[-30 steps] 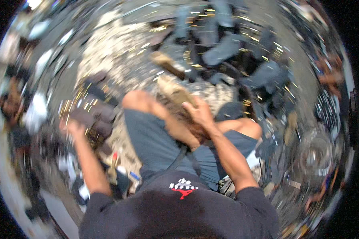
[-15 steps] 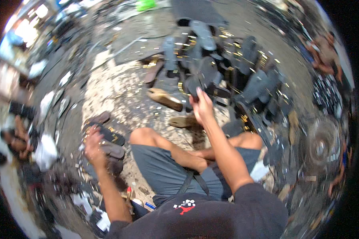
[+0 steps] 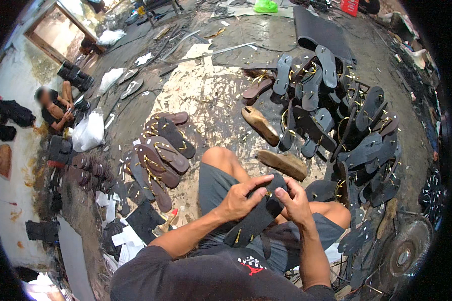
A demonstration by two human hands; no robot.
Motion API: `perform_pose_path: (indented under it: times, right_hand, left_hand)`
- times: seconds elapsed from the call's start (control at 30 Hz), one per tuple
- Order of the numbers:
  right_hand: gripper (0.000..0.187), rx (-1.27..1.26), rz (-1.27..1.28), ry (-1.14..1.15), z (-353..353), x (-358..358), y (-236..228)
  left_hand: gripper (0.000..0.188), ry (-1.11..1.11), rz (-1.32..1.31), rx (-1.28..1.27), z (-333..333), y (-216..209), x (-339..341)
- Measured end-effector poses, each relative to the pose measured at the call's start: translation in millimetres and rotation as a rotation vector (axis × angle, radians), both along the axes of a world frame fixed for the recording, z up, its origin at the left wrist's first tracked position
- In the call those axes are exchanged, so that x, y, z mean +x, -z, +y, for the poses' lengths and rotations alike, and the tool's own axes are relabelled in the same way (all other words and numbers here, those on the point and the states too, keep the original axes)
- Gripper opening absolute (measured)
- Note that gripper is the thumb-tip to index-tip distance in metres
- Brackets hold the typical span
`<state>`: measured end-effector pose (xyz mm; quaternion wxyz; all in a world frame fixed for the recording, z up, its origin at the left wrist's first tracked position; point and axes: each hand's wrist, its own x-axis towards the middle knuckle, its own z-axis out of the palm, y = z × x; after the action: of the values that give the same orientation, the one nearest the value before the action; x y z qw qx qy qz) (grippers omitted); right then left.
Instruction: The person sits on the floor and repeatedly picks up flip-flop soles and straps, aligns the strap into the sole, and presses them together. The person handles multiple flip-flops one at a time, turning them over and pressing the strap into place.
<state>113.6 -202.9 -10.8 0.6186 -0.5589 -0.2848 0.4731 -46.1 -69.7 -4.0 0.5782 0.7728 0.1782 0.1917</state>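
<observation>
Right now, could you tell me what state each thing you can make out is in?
Left hand: closed on the dark sandal
Right hand: closed on it too
Dark sandal: held, tilted, gold straps showing
Wooden shoe forms: lying down, apart
Brown sandals: overlapping in a pile
Dark sandal heap: jumbled
Black sheet: partly curled
White bag: bulging
Fan: spinning or not, cannot tell

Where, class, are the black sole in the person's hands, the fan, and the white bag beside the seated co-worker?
Black sole (image 3: 257, 217): head view, middle of its visible face.
Fan (image 3: 403, 258): head view, its hub.
White bag (image 3: 89, 131): head view, its bulging side.
</observation>
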Motion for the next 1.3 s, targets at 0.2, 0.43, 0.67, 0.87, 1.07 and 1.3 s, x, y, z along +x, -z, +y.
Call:
perform_pose_path:
  times: [0.2,0.43,0.67,0.87,1.07,1.3]
  right_hand:
    - [0.033,-0.108,-0.145,-0.028,-8,-16,-6]
    - [0.034,-0.005,-0.149,0.020,-14,-22,3]
    - [0.043,0.042,-0.144,0.080,34,36,7]
    - [0.080,-0.493,-1.133,-0.085,40,155,219]
    - [0.101,-0.767,-1.141,-0.072,20,142,248]
    - [0.091,-0.464,-1.347,-0.003,31,66,180]
  left_hand:
    - [0.056,-0.092,0.010,-0.354,-15,-2,-20]
    - [0.056,-0.060,0.107,-0.149,-15,-1,-16]
    - [0.104,0.050,0.429,0.744,-15,3,-7]
    - [0.047,-0.290,0.080,-0.254,55,-22,-57]
    - [0.031,-0.542,0.003,-0.336,65,-13,-80]
    - [0.040,-0.581,0.019,-0.300,57,-12,-88]
